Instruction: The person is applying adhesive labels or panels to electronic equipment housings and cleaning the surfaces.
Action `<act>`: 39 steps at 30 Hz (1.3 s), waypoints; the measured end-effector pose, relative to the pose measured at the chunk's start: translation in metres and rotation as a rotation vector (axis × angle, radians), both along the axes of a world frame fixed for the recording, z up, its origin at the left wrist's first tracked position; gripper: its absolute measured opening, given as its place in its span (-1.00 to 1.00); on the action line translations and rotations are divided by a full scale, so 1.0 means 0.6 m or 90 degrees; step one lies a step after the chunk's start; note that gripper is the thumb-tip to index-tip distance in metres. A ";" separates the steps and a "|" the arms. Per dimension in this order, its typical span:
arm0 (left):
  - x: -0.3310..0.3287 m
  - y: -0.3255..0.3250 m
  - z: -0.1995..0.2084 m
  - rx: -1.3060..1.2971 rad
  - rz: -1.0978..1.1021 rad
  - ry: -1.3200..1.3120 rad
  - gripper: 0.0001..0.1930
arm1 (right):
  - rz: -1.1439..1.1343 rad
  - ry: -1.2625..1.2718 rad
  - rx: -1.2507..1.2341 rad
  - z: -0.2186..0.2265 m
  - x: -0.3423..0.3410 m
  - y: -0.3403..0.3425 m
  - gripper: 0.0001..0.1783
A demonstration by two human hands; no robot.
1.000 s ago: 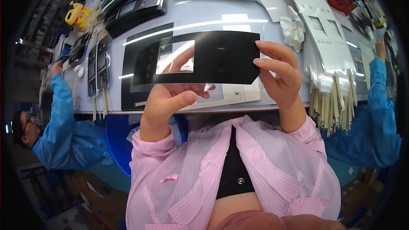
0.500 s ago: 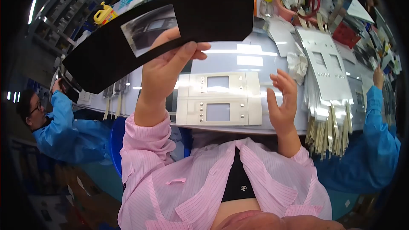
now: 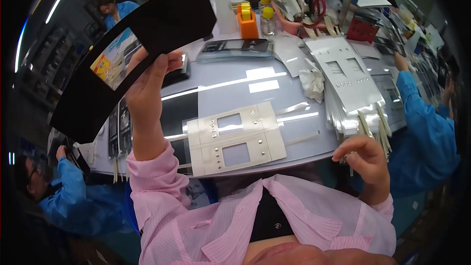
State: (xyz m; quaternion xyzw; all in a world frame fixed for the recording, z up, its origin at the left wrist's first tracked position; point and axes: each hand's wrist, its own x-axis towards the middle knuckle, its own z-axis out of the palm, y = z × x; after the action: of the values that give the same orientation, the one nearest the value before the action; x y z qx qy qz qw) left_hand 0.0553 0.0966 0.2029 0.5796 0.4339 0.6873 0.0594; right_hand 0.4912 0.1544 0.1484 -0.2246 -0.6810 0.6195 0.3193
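My left hand [image 3: 147,95] is raised over the left of the table and closed on the lower edge of a long curved black panel [image 3: 174,22]. A clear window pierces the panel, and things behind show through it. My right hand [image 3: 367,161] is at the table's near right edge, fingers curled in; whether anything small is in them is hidden. Between my hands, a cream-white sheet [image 3: 236,139] with two rectangular windows and small round metal domes lies flat on the table. Clear flat tails stick out from its right side.
Right of centre lies a stack of similar white sheets [image 3: 343,86] with tails over the edge, beside crumpled paper [image 3: 312,82]. Farther back are stacked black panels [image 3: 235,50], an orange tape dispenser [image 3: 248,27] and a pink basket [image 3: 293,28]. Blue-sleeved co-workers sit left [image 3: 81,181] and right [image 3: 422,122].
My left hand has carried the black panel left and tilted it more steeply. My right hand has moved right and toward me, its spread fingers now curled. The whole view has turned.
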 end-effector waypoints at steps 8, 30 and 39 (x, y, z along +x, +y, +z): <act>-0.039 0.018 -0.039 0.041 -0.096 -0.175 -0.78 | -0.229 -0.342 0.525 0.116 -0.052 0.216 -0.75; -0.127 0.012 -0.054 0.080 -0.065 -0.194 -0.71 | -0.470 -0.596 0.790 0.078 -0.302 0.645 -0.71; -0.149 0.013 -0.069 0.085 -0.046 -0.170 -0.74 | -0.542 -0.739 0.760 0.134 -0.193 0.645 -0.69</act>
State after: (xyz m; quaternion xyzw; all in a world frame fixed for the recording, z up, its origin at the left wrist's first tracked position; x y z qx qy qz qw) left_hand -0.0342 0.1043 0.1617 0.5012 0.3543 0.7828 0.1026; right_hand 0.3752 0.5414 0.2288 -0.5282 -0.7998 -0.2110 0.1916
